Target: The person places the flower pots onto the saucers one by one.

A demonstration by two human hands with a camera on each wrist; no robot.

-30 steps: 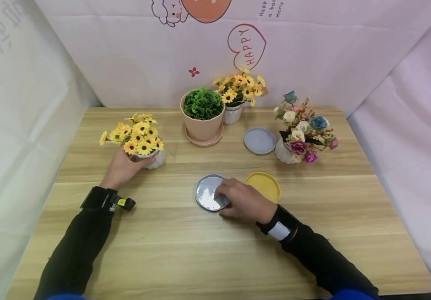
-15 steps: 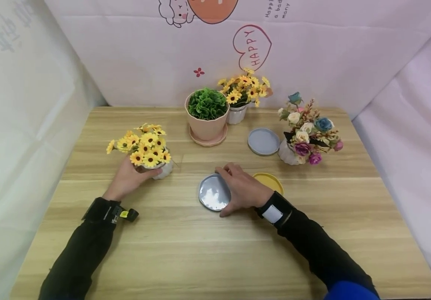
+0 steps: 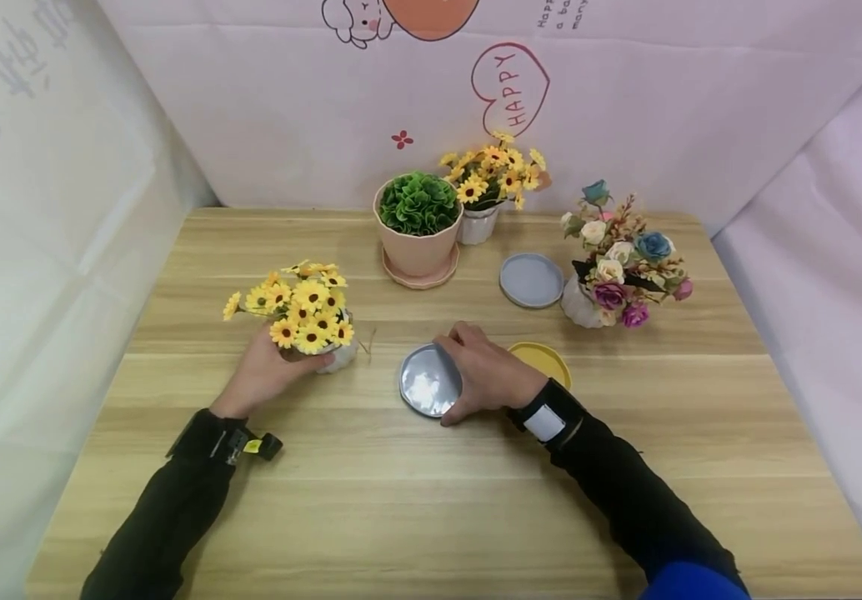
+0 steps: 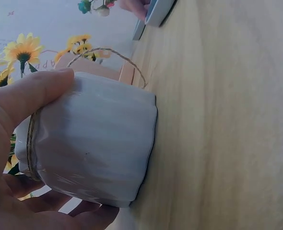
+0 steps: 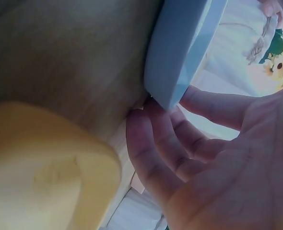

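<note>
My left hand (image 3: 262, 375) grips a white ribbed flowerpot (image 4: 96, 139) at the left of the table. Yellow daisy-like flowers (image 3: 311, 312) rise from it, and twine circles the pot near its rim. The pot stands close over the wood in the left wrist view. At table centre my right hand (image 3: 491, 371) spans the right edge of a shiny blue-grey saucer (image 3: 426, 385), thumb on the near side and fingers on the far side. Fingertips (image 5: 141, 115) reach its rim in the right wrist view. A yellow saucer (image 3: 547, 362) lies partly hidden behind this hand.
At the back stand a pink pot (image 3: 418, 250) of green leaves on a pink saucer (image 3: 421, 282) and another pot of yellow flowers (image 3: 498, 171). A paler grey saucer (image 3: 532, 280) lies beside a white pot (image 3: 583, 305) of mixed roses (image 3: 618, 258).
My left hand has brought the yellow-flowered pot nearer and a little to the right. My right hand has spread from curled fingers over the saucer to a hold around its right edge.
</note>
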